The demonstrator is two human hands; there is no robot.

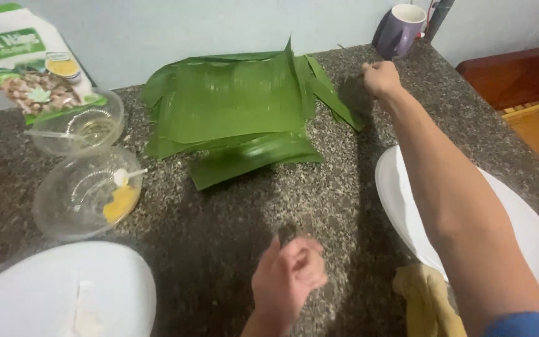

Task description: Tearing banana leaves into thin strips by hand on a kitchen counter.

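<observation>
A stack of green banana leaves (238, 112) lies in the middle of the speckled stone counter (219, 231). My right hand (380, 78) reaches past the leaves' far right corner, fingers closed, pinching what looks like a thin dark strip (349, 53). My left hand (288, 278) hovers low over the counter's near side, blurred, fingers loosely curled with nothing visible in them. A piece of white dough (88, 312) rests on the white plate (45, 287) at the near left.
At the left, two clear bowls: one (88, 122) holds liquid, the other (82, 196) yellow filling and a white spoon. Behind them a flour bag (26, 56). A purple mug (400, 28) sits far right, with a large white plate (400, 193) and yellow cloth (428, 302) near right.
</observation>
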